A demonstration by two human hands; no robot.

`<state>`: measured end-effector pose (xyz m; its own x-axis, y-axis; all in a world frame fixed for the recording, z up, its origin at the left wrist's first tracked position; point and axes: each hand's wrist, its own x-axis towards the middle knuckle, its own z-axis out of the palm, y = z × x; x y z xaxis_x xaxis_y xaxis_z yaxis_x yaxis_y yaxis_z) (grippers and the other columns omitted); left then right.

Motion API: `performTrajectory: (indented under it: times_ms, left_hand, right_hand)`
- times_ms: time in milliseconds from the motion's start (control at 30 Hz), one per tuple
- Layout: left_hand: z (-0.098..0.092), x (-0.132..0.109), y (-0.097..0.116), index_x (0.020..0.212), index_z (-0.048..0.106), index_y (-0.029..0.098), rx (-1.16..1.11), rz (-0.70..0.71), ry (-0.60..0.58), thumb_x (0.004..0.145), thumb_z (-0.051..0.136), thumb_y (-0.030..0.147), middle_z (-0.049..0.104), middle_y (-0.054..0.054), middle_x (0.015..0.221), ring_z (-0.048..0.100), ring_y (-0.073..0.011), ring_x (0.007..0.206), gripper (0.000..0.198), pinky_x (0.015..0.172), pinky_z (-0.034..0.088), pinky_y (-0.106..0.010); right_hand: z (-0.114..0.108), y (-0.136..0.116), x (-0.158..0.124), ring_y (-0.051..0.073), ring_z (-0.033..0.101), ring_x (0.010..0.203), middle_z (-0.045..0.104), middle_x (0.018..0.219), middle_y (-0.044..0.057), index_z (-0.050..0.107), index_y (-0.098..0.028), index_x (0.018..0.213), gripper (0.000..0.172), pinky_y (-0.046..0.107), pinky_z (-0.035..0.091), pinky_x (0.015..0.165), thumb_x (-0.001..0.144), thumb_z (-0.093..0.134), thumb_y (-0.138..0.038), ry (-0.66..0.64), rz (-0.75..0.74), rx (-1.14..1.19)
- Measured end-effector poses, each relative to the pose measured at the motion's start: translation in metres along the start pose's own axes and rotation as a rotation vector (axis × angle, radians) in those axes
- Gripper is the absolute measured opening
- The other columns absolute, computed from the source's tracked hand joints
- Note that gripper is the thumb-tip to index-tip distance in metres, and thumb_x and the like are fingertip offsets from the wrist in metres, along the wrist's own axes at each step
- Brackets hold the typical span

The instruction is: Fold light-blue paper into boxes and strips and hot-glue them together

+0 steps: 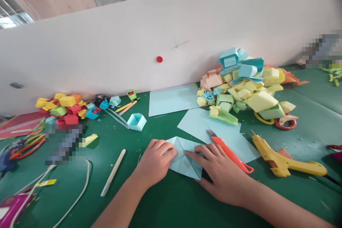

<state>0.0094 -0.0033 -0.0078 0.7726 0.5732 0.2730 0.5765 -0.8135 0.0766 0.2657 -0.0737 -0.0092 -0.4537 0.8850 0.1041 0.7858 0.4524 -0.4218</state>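
Observation:
A light blue sheet of folding paper [184, 165] with crossing creases lies partly folded near the front of the green table. My left hand [157, 160] grips its left edge, fingers curled over the top and the thumb hidden. On the right side, my right hand [217, 171] has its fingers on the paper and its thumb at the lower corner, pinching that edge. An orange utility knife [229, 155] with its blade out lies just beyond my right hand, on loose blue sheets [247, 146]. A small open blue paper box [136, 122] stands further back.
A yellow glue gun [288, 160] lies at right, below a heap of folded paper pieces [248, 89]. At left are a glue stick [113, 172], a white cable [87, 178], scissors [29, 149] and colourful paper boxes [64, 107]. A white partition [120, 42] closes the back.

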Motion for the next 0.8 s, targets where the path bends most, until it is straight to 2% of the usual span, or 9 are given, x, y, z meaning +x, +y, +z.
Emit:
performTrajectory:
  times_ms: [133,267,367,467,533,633,800]
  left_hand:
    - [0.001,0.000,0.001,0.109,0.066,0.021,-0.024,0.003,0.002,0.099,0.045,0.006,0.069,-0.005,0.111,0.060,-0.0218,0.101,0.028,0.088,0.042,-0.038]
    - [0.001,0.000,0.000,0.109,0.067,0.022,-0.039,-0.014,-0.010,0.097,0.047,0.005,0.069,-0.005,0.110,0.060,-0.0220,0.099,0.029,0.087,0.042,-0.037]
    - [0.001,0.000,0.000,0.111,0.068,0.022,-0.043,-0.020,-0.005,0.095,0.048,0.003,0.069,-0.005,0.111,0.060,-0.0224,0.099,0.031,0.085,0.041,-0.037]
    - [0.001,0.001,0.000,0.112,0.067,0.022,-0.044,-0.015,0.005,0.095,0.048,0.003,0.069,-0.006,0.109,0.060,-0.0219,0.097,0.032,0.085,0.041,-0.037]
    - [0.001,0.002,0.000,0.111,0.067,0.022,-0.046,-0.012,0.011,0.096,0.046,0.003,0.069,-0.005,0.107,0.061,-0.0213,0.097,0.032,0.084,0.041,-0.036]
    - [0.001,0.002,0.000,0.111,0.066,0.022,-0.039,-0.012,0.011,0.097,0.046,0.002,0.069,-0.005,0.108,0.061,-0.0212,0.097,0.032,0.084,0.041,-0.036]
    - [0.002,0.003,0.001,0.109,0.067,0.022,-0.037,-0.011,0.020,0.097,0.046,0.004,0.069,-0.005,0.107,0.060,-0.0211,0.096,0.030,0.083,0.042,-0.036]
  right_hand:
    - [0.000,0.000,0.000,0.033,0.052,0.115,0.055,0.133,0.011,0.056,-0.027,0.135,0.049,0.058,0.042,0.105,0.087,0.063,-0.030,0.012,0.007,0.018]
    - [-0.001,0.003,-0.002,0.035,0.049,0.120,0.052,0.136,0.013,0.056,-0.023,0.125,0.046,0.062,0.035,0.110,0.080,0.064,-0.023,0.079,-0.004,0.011]
    - [-0.006,0.005,-0.002,0.037,0.047,0.120,0.052,0.137,0.014,0.057,-0.023,0.119,0.042,0.064,0.035,0.108,0.077,0.062,-0.018,0.112,-0.016,-0.010]
    - [-0.012,0.005,0.000,0.034,0.049,0.114,0.057,0.136,0.010,0.060,-0.025,0.111,0.037,0.061,0.038,0.105,0.076,0.057,-0.011,0.070,-0.068,0.021]
    - [-0.014,0.004,0.001,0.031,0.051,0.109,0.061,0.132,0.007,0.061,-0.027,0.116,0.040,0.058,0.040,0.101,0.082,0.052,-0.008,0.051,-0.087,0.042]
    - [-0.011,0.004,0.003,0.029,0.052,0.100,0.064,0.126,0.008,0.058,-0.031,0.135,0.048,0.054,0.044,0.094,0.094,0.045,-0.011,0.073,-0.064,-0.010]
    - [-0.001,0.007,0.006,0.027,0.053,0.096,0.063,0.123,0.010,0.055,-0.039,0.145,0.060,0.051,0.046,0.088,0.095,0.044,-0.008,0.087,-0.039,-0.107]
